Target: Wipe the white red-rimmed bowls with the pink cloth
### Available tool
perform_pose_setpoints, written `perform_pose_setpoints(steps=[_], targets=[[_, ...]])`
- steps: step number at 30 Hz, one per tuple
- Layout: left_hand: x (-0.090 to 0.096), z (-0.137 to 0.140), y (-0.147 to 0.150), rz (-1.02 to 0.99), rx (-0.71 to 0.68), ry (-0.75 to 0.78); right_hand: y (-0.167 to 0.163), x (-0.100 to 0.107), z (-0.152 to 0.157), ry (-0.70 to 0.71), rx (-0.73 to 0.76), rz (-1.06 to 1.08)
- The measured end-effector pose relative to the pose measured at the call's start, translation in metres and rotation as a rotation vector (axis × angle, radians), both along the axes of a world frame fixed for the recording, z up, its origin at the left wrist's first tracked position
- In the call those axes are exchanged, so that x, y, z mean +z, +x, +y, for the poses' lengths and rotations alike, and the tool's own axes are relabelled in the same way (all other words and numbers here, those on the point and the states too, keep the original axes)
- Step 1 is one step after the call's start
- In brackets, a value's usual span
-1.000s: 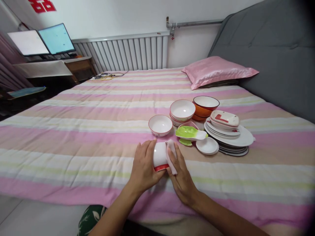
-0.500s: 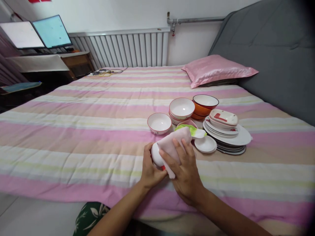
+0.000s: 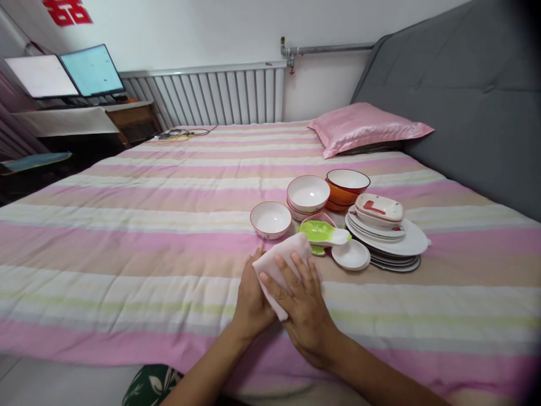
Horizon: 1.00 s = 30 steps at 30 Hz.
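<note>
My right hand (image 3: 302,304) presses a folded pale pink cloth (image 3: 270,264) with its fingers spread over it. Under the cloth, my left hand (image 3: 250,301) is curled around a white dish with a bit of red, which the cloth now covers. Just beyond the hands lie a green and white leaf-shaped dish (image 3: 319,231), a small white saucer (image 3: 350,255) and a pink bowl partly hidden behind the green dish. A single white bowl with a red rim (image 3: 270,220) sits to the left of these.
Behind stand stacked red-rimmed bowls (image 3: 308,193) and orange bowls (image 3: 344,194). A pile of plates (image 3: 416,239) topped by rectangular dishes (image 3: 380,208) is at the right. Everything rests on a striped bedspread (image 3: 127,237). A pink pillow (image 3: 367,128) leans near the grey headboard (image 3: 465,113).
The cloth has shifted slightly left and turned, and now hides the white dish that showed beside it. More of the green dish is visible. The view has tilted up a little.
</note>
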<state>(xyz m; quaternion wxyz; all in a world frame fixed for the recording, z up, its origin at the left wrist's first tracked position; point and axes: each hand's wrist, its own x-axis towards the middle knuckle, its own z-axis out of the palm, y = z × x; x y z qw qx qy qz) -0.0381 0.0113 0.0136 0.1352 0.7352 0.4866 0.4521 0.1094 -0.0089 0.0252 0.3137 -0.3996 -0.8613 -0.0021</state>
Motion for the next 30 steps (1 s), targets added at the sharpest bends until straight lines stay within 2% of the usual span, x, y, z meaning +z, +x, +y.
perform_pose_setpoints(steps=[3,12,17,21,26,28,30], targets=[[0.004,0.001,-0.001,0.03,-0.047,-0.02,0.0,-0.005,0.0,-0.044,-0.014,0.079],[0.017,0.003,0.001,0.075,0.036,-0.063,-0.008,-0.033,-0.005,-0.306,-0.201,0.608],[0.021,0.004,0.0,0.046,0.08,-0.102,-0.008,-0.039,0.0,-0.426,-0.206,0.804],[0.02,0.002,-0.002,0.041,0.078,-0.083,-0.005,-0.023,-0.003,-0.363,-0.169,0.658],[0.011,0.0,-0.003,0.021,-0.002,-0.014,0.001,0.001,-0.004,-0.136,0.025,0.175],[0.008,-0.002,-0.002,0.017,-0.028,0.0,0.002,0.003,-0.003,-0.066,0.057,0.068],[0.007,-0.002,-0.001,0.026,-0.035,0.004,0.002,0.001,-0.002,-0.04,0.049,0.057]])
